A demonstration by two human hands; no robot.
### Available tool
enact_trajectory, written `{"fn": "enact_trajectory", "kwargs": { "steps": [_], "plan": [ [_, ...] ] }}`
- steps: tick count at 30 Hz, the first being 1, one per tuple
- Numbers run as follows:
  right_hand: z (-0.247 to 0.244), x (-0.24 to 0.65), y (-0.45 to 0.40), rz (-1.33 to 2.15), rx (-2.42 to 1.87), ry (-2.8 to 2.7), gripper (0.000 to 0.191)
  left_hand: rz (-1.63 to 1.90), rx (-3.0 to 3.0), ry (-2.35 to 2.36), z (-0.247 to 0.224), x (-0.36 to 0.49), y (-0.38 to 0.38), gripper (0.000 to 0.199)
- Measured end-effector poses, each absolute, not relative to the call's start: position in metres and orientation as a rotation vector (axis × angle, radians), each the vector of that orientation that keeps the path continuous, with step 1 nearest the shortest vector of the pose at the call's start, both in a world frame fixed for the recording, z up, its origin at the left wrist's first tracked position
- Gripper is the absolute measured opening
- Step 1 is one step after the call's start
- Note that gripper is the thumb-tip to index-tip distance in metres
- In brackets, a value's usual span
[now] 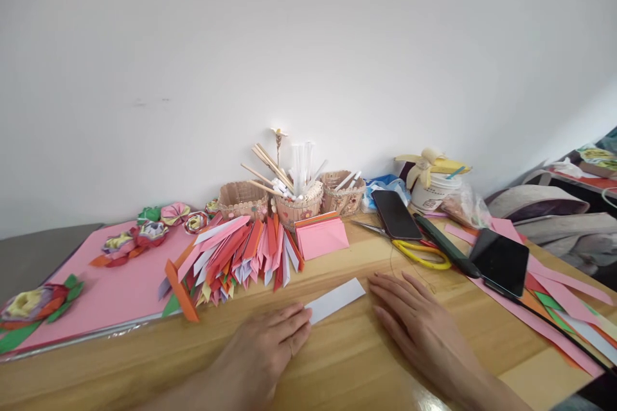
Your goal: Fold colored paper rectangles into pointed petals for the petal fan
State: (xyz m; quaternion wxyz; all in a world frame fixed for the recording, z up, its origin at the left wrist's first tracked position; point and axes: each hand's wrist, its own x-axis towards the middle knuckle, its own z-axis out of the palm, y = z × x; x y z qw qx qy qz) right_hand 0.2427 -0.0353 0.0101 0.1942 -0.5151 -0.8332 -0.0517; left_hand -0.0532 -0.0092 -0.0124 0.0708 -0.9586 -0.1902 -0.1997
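A white paper strip [336, 301] lies on the wooden table, slanting up to the right. My left hand [276, 341] holds its left end, with bent fingers pressed together over the paper; the thumb is hidden. Beyond the strip's right end, my right hand [418, 316] rests flat and palm down, its fingers stretched out and holding nothing. Behind the strip sits a small stack of pink paper rectangles [322, 239]. To the left of that stack, many folded paper pieces [245, 250] in pink, red, white and orange lie in a fanned row.
Paper flowers [139, 239] lie on a pink sheet [108, 295] at left. Small baskets [297, 210] with sticks stand by the wall. Yellow-handled scissors [421, 253], a phone [396, 214], a dark-green glue gun [446, 245], another black device [501, 261] and paper strips [563, 298] lie right.
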Motion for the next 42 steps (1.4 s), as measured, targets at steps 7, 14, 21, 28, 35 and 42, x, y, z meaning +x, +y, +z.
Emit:
{"fn": "enact_trajectory", "kwargs": {
  "steps": [7, 14, 21, 28, 35, 42],
  "plan": [
    [0.006, 0.228, -0.033, -0.018, -1.453, -2.239, 0.025, -0.724, -2.896, -0.581, -0.005, -0.044, -0.003, 0.035],
    [0.018, 0.205, -0.038, 0.244, -1.386, -2.178, 0.021, -0.686, -2.813, -0.702, 0.000, -0.021, -0.001, 0.023],
    [0.031, 0.190, -0.030, 0.511, -1.459, -1.991, 0.020, -0.702, -2.817, -0.636, -0.004, -0.009, 0.004, 0.016],
    [0.030, 0.193, -0.022, 0.249, -1.405, -2.047, 0.023, -0.828, -2.757, -0.671, 0.007, -0.010, 0.005, 0.025],
    [0.027, 0.197, -0.029, -0.237, -1.064, -2.383, 0.030, -1.172, -2.646, -0.593, 0.022, -0.010, 0.003, 0.028],
    [0.029, 0.196, -0.023, -0.327, -0.991, -2.513, 0.031, -1.209, -2.562, -0.410, 0.008, -0.003, 0.003, 0.029]
  ]
}}
